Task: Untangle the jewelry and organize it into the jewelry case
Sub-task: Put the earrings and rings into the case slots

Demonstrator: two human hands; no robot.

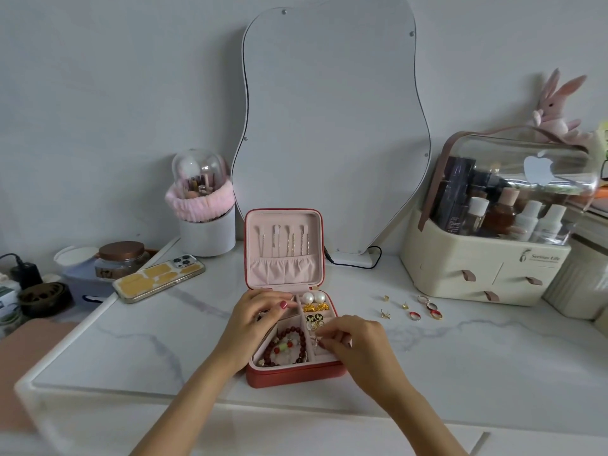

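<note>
A red jewelry case [289,376] with a pink lining stands open at the table's middle, hair pins tucked in its raised lid [283,248]. A dark red bead bracelet [289,345] lies in its front left compartment. Pearl earrings [313,297], gold pieces and black studs fill the right compartments. My left hand [260,319] rests on the case's left side, fingers curled over the ring rolls. My right hand [353,339] pinches a small silvery piece [316,340] over the right front compartment. Loose rings and earrings [413,307] lie on the table to the right.
A wavy mirror [332,126] leans behind the case, its cable running to the right. A phone [158,278], a jar and a brush holder [205,205] stand at the left. A cosmetics organizer [487,258] with a plush rabbit on top stands at the right.
</note>
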